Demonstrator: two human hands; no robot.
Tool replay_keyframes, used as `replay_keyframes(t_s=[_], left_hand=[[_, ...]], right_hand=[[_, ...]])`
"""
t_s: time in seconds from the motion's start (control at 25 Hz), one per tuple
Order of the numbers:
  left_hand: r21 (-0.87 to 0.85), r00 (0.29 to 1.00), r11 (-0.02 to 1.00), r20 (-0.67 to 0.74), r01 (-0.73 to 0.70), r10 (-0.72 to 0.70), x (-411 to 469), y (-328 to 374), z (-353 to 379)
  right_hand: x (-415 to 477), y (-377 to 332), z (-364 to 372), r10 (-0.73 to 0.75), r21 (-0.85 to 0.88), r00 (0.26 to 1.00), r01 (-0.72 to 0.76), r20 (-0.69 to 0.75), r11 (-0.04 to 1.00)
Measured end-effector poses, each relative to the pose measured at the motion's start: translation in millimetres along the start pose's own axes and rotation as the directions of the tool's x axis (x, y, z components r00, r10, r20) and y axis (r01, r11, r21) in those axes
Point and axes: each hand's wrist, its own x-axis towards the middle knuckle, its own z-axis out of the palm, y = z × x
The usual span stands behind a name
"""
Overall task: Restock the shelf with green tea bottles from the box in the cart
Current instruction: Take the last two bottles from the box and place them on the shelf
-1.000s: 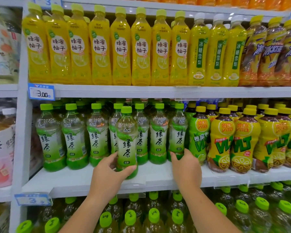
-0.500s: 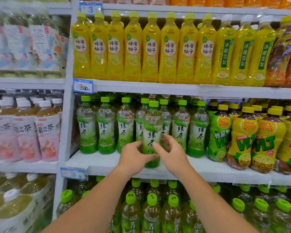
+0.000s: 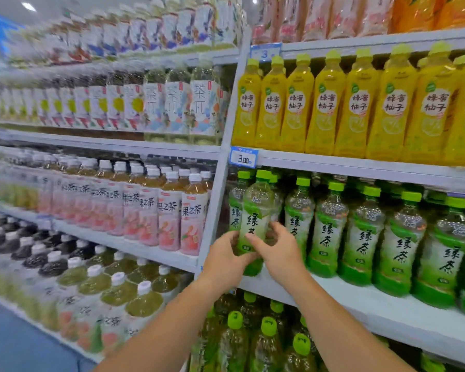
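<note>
A green tea bottle point(image 3: 256, 210) with a green cap stands upright at the left end of the middle shelf point(image 3: 360, 299), in front of the row. My left hand point(image 3: 226, 260) grips its lower part from the left. My right hand point(image 3: 279, 251) touches its right side with spread, bent fingers. A row of matching green tea bottles point(image 3: 363, 237) stretches to the right along the same shelf. The box and the cart are out of view.
Yellow honey-pomelo bottles point(image 3: 325, 103) fill the shelf above, over a 3.00 price tag point(image 3: 243, 158). Peach tea bottles point(image 3: 169, 210) stand in the bay to the left past the white upright point(image 3: 215, 200). Green-capped bottles point(image 3: 269, 342) crowd the shelf below.
The bottle has moved left along the shelf to the row's left end, with both hands on it. The view has swung left, showing the neighbouring bay.
</note>
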Motion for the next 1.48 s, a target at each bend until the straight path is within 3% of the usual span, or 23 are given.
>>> replay_keyframes(t_s=[0.2, 0.48, 0.64, 0.8, 1.2, 1.48], left_hand=[[0.064, 0.999, 0.997, 0.011, -0.03, 0.03, 8.7, -23.3, -33.6], [0.154, 0.993, 0.982, -0.016, -0.113, 0.117, 20.5, -46.8, -35.0], [0.35, 0.982, 0.919, 0.021, -0.183, 0.188, 23.9, -52.1, -34.0], [0.528, 0.987, 0.838, -0.001, -0.136, 0.16, 21.4, -43.4, -31.3], [0.494, 0.965, 0.859, -0.135, -0.132, 0.225, 21.5, -60.1, -29.1], [0.466, 0.974, 0.878, -0.127, -0.108, 0.188, 19.9, -56.4, -32.0]], right_hand=[[12.7, 4.3, 41.4, 0.002, 0.031, 0.989, -0.007, 0.146, 1.0], [8.1, 23.7, 58.2, 0.071, -0.073, 0.996, -0.067, 0.054, 0.995], [10.9, 32.3, 60.9, 0.086, 0.003, 0.996, -0.086, 0.033, 0.996], [13.0, 34.4, 62.1, 0.105, 0.028, 0.994, -0.104, -0.023, 0.994], [14.9, 41.1, 60.9, 0.131, 0.035, 0.991, -0.13, -0.04, 0.991], [13.8, 38.4, 54.0, 0.144, 0.098, 0.989, -0.145, 0.018, 0.984]])
